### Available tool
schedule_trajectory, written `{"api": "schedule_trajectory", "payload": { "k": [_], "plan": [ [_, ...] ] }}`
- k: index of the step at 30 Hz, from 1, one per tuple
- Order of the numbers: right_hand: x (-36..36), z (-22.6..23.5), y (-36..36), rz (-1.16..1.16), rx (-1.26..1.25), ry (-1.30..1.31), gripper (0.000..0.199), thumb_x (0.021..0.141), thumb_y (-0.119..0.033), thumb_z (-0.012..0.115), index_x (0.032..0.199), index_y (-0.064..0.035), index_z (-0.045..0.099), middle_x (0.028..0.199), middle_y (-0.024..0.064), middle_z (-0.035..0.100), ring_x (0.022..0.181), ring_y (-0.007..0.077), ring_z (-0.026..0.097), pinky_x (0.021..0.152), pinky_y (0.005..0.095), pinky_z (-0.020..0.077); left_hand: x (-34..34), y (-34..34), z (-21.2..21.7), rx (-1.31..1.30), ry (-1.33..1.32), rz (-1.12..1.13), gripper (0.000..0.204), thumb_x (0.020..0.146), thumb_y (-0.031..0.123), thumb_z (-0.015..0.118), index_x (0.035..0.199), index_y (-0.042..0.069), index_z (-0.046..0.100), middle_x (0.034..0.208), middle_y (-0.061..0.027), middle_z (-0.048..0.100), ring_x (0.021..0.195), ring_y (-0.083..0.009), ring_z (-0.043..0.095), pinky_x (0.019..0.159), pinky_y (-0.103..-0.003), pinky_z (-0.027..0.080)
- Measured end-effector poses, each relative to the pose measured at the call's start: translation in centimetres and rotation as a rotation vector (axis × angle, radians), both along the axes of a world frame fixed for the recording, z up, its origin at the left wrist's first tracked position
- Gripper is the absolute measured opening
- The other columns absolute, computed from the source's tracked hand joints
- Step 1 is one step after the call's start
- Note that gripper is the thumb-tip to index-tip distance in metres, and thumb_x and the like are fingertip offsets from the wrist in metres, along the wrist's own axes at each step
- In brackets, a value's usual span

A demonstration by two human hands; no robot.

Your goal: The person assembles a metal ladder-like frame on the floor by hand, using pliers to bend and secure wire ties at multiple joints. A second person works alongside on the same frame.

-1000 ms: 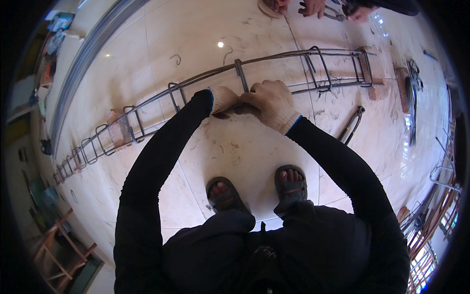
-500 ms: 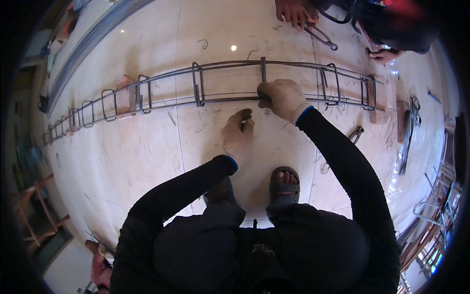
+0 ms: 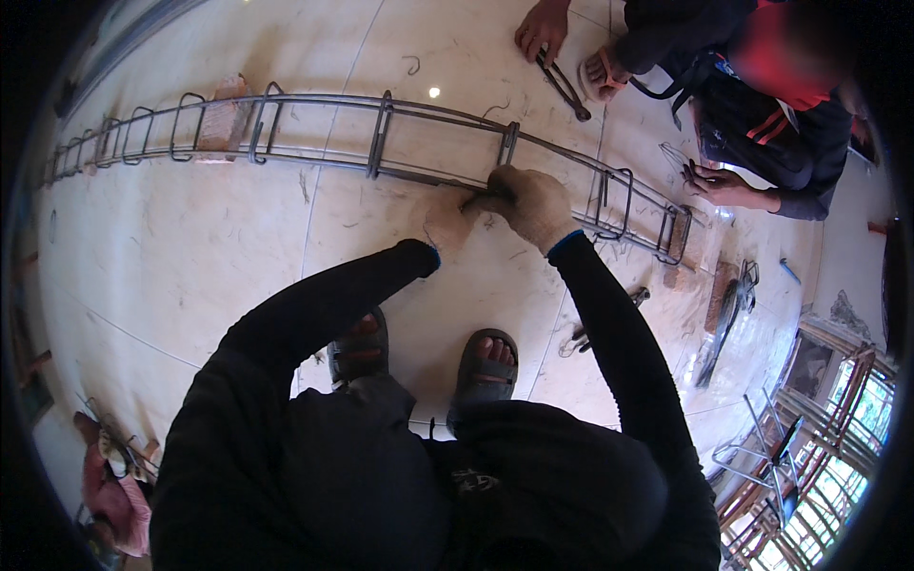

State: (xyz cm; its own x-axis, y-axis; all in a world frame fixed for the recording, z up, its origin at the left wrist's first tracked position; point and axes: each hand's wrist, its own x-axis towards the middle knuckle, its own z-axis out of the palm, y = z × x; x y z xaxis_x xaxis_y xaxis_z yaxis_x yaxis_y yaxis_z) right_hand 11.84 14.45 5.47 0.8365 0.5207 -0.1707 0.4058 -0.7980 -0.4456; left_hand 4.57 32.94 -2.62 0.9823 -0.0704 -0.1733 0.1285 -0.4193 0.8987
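Observation:
A long, narrow rebar cage [image 3: 380, 138] of dark steel bars and square stirrups stretches across the tiled floor before me. My right hand [image 3: 535, 207], in a pale glove with dark fingertips, is closed at the near lower corner of a stirrup [image 3: 508, 145], where it meets the long bar. My left hand [image 3: 447, 219], gloved too, reaches in from the left, its fingertips drawn together against the right fingers beneath the near bar. What the left fingertips pinch is hidden. Both hands stay low, beside the cage's near side.
Brick blocks [image 3: 225, 116] prop up the cage. A co-worker [image 3: 752, 124] crouches at the far right, one hand on pincers [image 3: 564, 88], the other by thin wire loops [image 3: 674, 157]. Tie wire [image 3: 731, 319] lies right. Another person [image 3: 119, 500] is at lower left.
My left hand has moved up to meet my right hand at the stirrup corner. The view has shifted, showing more of the co-worker, whose right-side hand now appears by wire loops.

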Motion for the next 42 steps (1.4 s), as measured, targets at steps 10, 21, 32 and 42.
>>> {"api": "schedule_trajectory", "payload": {
  "k": [10, 21, 32, 42],
  "plan": [
    [-2.8, -1.2, -0.6, -0.238, 0.279, -0.131, 0.037, 0.087, -0.023, 0.088, 0.120, -0.0099, 0.080, 0.105, 0.0111, 0.080, 0.102, 0.0368, 0.074, 0.091, 0.0482, 0.0585, 0.7, -1.3, 1.2, -0.010, 0.087, 0.045, 0.045, 0.107, 0.040, 0.060, 0.104, 0.001, 0.082, 0.096, -0.0263, 0.078, 0.094, -0.0454, 0.076, 0.087, -0.054, 0.057],
    [-1.2, 1.6, -1.0, 0.075, 0.029, -0.247, 0.037, 0.077, -0.021, 0.093, 0.113, -0.0171, 0.084, 0.105, 0.0058, 0.077, 0.104, 0.0342, 0.072, 0.090, 0.0482, 0.0572, 3.5, 0.0, 1.4, 0.056, 0.420, -0.256, 0.043, 0.114, 0.042, 0.051, 0.118, 0.006, 0.074, 0.114, -0.0236, 0.077, 0.109, -0.0455, 0.073, 0.096, -0.053, 0.054],
    [-4.4, -1.8, 0.2, -0.237, 0.315, -0.282, 0.031, 0.080, -0.019, 0.089, 0.110, -0.0136, 0.083, 0.108, 0.0105, 0.080, 0.109, 0.0370, 0.073, 0.095, 0.0480, 0.0576, 3.8, 1.5, -2.5, 0.301, -0.105, -0.512, 0.023, 0.109, 0.025, 0.058, 0.119, 0.007, 0.069, 0.105, -0.0271, 0.074, 0.096, -0.0495, 0.073, 0.080, -0.057, 0.057],
    [-4.9, -2.9, -0.9, -0.343, 0.271, -0.258, 0.026, 0.079, -0.015, 0.088, 0.105, -0.0115, 0.083, 0.106, 0.0091, 0.081, 0.104, 0.0358, 0.073, 0.094, 0.0492, 0.0570, 5.1, 1.2, 3.7, -0.123, 0.572, -0.342, 0.026, 0.110, 0.030, 0.054, 0.090, 0.014, 0.060, 0.072, 0.0034, 0.048, 0.058, -0.0130, 0.044, 0.051, -0.033, 0.035]
  ]
}}
